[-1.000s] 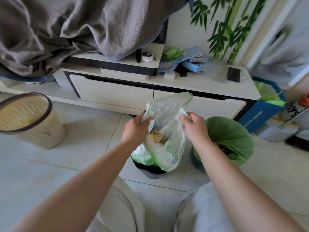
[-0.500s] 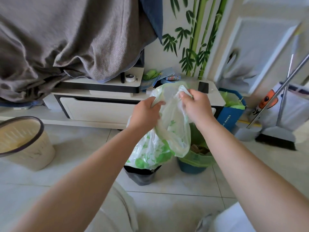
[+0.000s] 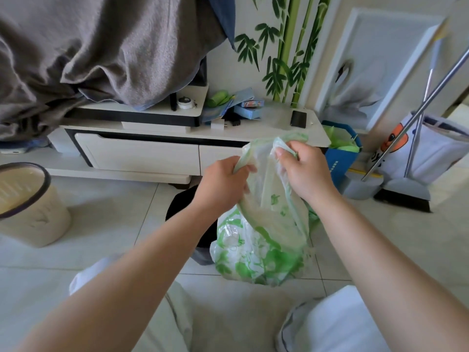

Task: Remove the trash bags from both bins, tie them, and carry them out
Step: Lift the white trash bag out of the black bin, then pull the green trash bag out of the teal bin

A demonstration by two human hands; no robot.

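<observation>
A white trash bag with green print (image 3: pixel 264 240) hangs in the air in front of me, full at the bottom. My left hand (image 3: pixel 223 186) grips its left top edge and my right hand (image 3: pixel 304 171) pinches the right top edge, pulled slightly apart. Behind my left forearm stands the small black bin (image 3: pixel 182 201), mostly hidden. The green-lined bin is almost wholly hidden behind the bag; only a sliver of green liner (image 3: pixel 313 214) shows.
A cream bin with a dark rim (image 3: pixel 28 201) stands at the left. A low white TV cabinet (image 3: pixel 142 153) runs along the wall. A blue bin with green liner (image 3: pixel 341 153), a dustpan and a broom (image 3: pixel 406 191) stand at the right.
The bag has come up out of the black bin and swung to the right, now hanging free. My hands have moved its top edges slightly rightward and apart.
</observation>
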